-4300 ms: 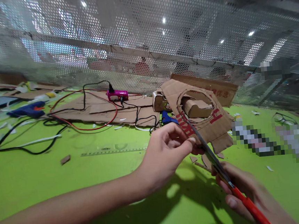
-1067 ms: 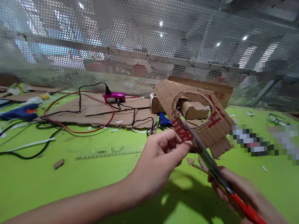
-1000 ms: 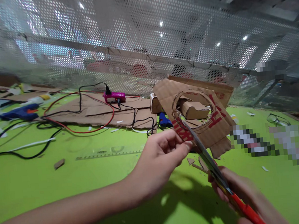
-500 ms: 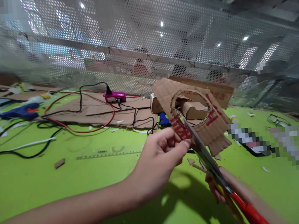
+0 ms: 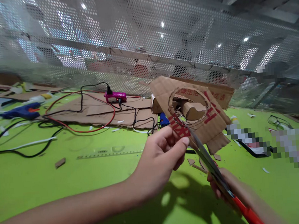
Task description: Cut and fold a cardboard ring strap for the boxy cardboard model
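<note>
With fingers of right hand (image 5: 235, 184), grips scissors (image 5: 208, 158) by red handles, cut off at frame edge; can't see second blade, probably behind cardboard sheet (image 5: 215, 129). With left hand (image 5: 160, 156), pinches sheet's corner above table (image 5: 101, 186), likely to steady it against blade. Can see cardboard form (image 5: 195, 112) through round hole, only in part.

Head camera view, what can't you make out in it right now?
Head view: part of the right hand, behind the scissors.
Head view: the end of the red handle, cut off by the bottom edge.
Head view: where the ruler ends, behind the left hand.
Head view: markings on the dark-edged object, blurred by pixelation.
</note>
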Motion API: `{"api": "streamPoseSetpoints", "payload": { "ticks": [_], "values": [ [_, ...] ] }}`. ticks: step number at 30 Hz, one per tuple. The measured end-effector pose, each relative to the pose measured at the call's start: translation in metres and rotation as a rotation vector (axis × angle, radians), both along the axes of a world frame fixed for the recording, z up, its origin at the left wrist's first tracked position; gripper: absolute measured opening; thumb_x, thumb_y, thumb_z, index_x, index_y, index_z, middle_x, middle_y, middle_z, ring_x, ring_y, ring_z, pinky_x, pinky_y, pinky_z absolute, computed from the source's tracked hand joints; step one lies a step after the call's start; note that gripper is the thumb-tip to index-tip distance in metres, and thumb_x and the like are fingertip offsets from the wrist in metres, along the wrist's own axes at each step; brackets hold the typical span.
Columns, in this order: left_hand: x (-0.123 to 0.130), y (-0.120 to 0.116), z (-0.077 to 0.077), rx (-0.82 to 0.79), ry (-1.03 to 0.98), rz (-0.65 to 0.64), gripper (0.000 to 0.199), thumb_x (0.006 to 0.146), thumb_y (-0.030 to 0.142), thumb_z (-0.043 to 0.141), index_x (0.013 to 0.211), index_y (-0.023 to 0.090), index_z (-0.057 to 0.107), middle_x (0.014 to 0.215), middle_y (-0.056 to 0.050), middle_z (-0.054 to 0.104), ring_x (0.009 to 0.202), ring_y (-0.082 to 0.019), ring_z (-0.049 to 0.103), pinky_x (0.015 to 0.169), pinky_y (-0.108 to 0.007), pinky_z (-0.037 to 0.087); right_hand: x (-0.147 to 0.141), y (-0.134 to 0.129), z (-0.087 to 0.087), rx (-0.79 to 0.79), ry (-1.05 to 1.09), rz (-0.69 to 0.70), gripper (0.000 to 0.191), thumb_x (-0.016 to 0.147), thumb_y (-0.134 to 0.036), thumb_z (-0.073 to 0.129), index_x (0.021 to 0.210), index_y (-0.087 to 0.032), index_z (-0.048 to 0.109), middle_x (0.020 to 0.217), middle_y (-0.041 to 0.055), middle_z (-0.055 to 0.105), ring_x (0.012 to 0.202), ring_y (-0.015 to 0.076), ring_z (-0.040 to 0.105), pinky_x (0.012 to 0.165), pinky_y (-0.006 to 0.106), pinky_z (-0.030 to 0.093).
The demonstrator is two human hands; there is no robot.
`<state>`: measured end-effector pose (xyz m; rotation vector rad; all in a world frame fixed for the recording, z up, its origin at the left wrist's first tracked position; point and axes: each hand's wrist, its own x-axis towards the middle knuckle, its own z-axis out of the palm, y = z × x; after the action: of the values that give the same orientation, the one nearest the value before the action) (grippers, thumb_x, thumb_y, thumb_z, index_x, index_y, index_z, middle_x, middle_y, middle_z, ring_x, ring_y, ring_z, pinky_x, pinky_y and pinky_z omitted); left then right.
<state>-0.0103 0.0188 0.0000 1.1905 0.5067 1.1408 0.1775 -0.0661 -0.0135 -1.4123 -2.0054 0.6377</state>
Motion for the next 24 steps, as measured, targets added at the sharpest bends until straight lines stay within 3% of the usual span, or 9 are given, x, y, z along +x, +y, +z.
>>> {"api": "streamPoseSetpoints", "payload": {
  "ticks": [11, 22, 24],
  "values": [
    [0.002, -0.003, -0.005, -0.029, -0.073, -0.032, 0.012, 0.077, 0.021, 0.058, 0.069, 0.015, 0.052, 0.05, 0.009, 0.04, 0.042, -0.004, 0.034, 0.04, -0.016, 0.026, 0.0, 0.0, 0.003, -0.018, 0.063, 0.026, 0.028, 0.091, -0.034, 0.054, 0.116, -0.022, 0.057, 0.121, 0.0071, 0.057, 0.102, 0.0212, 0.058, 0.085, 0.041, 0.051],
    [0.003, -0.001, -0.004, 0.044, -0.016, -0.011, 0.01, 0.076, 0.02, 0.055, 0.067, 0.016, 0.051, 0.051, 0.009, 0.04, 0.042, -0.004, 0.03, 0.039, -0.017, 0.022, 0.01, 0.0, -0.021, 0.017, 0.084, 0.015, 0.028, 0.092, -0.034, 0.053, 0.116, -0.021, 0.056, 0.121, 0.0073, 0.057, 0.1, 0.0202, 0.059, 0.084, 0.04, 0.051],
    [0.003, 0.0, -0.004, 0.062, 0.009, 0.007, 0.01, 0.076, 0.019, 0.054, 0.067, 0.016, 0.051, 0.05, 0.009, 0.041, 0.043, -0.004, 0.031, 0.039, -0.017, 0.021, 0.015, -0.001, -0.027, 0.027, 0.084, 0.023, 0.033, 0.091, -0.04, 0.053, 0.118, -0.022, 0.056, 0.12, 0.0079, 0.057, 0.099, 0.0205, 0.059, 0.083, 0.04, 0.051]
  ]
}}
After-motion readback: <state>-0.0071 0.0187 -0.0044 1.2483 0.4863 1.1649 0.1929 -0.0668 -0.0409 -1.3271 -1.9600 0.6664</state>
